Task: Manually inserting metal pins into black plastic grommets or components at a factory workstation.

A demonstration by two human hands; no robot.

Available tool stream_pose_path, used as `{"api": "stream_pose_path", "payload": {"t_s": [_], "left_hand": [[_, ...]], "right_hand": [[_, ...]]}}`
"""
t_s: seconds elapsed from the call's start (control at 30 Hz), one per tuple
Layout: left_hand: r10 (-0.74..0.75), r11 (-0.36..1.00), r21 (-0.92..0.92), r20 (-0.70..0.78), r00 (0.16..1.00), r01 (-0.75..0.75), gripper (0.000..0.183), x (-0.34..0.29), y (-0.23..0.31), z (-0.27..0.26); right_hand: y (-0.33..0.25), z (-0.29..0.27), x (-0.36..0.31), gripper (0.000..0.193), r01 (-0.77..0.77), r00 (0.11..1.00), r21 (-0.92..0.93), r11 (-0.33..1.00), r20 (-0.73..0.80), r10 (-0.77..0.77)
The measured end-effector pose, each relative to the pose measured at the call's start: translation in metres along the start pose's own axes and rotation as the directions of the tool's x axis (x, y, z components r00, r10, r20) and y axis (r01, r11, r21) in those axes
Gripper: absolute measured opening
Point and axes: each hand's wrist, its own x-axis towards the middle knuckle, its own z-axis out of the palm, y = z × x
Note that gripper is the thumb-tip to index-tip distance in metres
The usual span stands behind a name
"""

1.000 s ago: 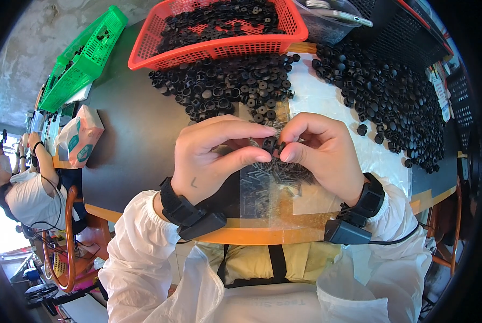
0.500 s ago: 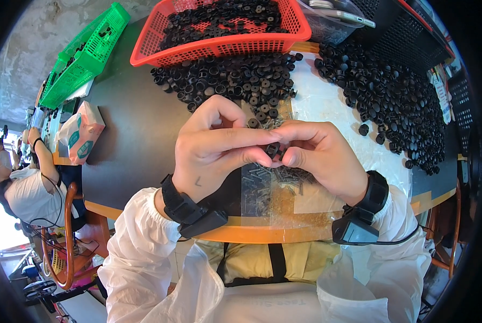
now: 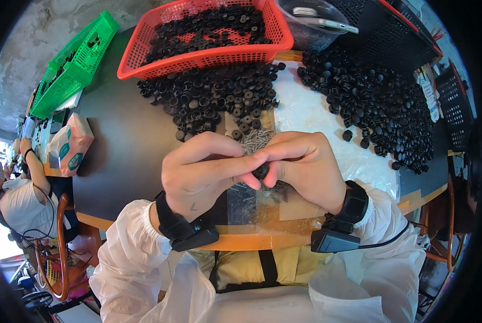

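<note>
My left hand (image 3: 203, 167) and my right hand (image 3: 305, 169) meet above the near part of the table, both closed in a pinch. Between their fingertips is a small round black plastic part (image 3: 261, 171), mostly covered by the fingers. Whether it is one piece or two pressed together I cannot tell. Thin metal screws (image 3: 256, 140) lie loose under and behind my hands. Beyond them spreads a heap of black ring-like and disc-like plastic parts (image 3: 198, 99), some with a centre hole. A larger heap of black round caps (image 3: 381, 107) lies to the right.
A red basket (image 3: 208, 63) of black parts stands at the back, beside a clear tub (image 3: 311, 39) with a phone on it. Black crates (image 3: 381, 37) stand back right. At left are a tissue pack (image 3: 75, 144), a green basket (image 3: 82, 70) and another person (image 3: 28, 202).
My hands have come slightly nearer to me, fingertips closer together. The black part has turned and now shows a rounder face. The whole view has shifted a little.
</note>
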Motion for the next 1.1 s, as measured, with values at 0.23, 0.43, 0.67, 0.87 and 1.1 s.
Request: {"api": "stream_pose_path", "payload": {"t_s": [0.23, 0.43, 0.67, 0.87, 1.1], "left_hand": [[-0.021, 0.962, 0.269, -0.082, 0.996, 0.042, 0.033, 0.009, -0.014, -0.008], [-0.019, 0.917, 0.395, -0.078, 0.997, 0.048, 0.018, 0.011, -0.026, -0.023], [0.001, 0.869, 0.481, 0.229, 0.974, -0.114, 0.016, 0.011, -0.023, -0.030], [-0.075, 0.829, 0.553, 0.248, 0.966, -0.078, 0.017, 0.013, -0.022, -0.033], [-0.124, 0.838, 0.544, 0.274, 0.954, -0.047, 0.019, 0.011, -0.025, -0.033]], "right_hand": [[-0.019, -0.040, 0.023, 0.023, 0.251, 0.767, -0.957, 0.148, 0.103, -0.633], [-0.030, -0.111, 0.025, 0.024, -0.241, 0.732, -0.936, -0.256, -0.002, -0.681], [-0.016, -0.087, 0.038, 0.023, 0.138, 0.809, -0.990, 0.005, 0.110, -0.577], [0.007, -0.053, 0.044, 0.020, 0.260, 0.834, -0.963, 0.073, 0.186, -0.519], [0.007, -0.049, 0.041, 0.018, 0.168, 0.914, -0.965, 0.199, 0.077, -0.399]]}}
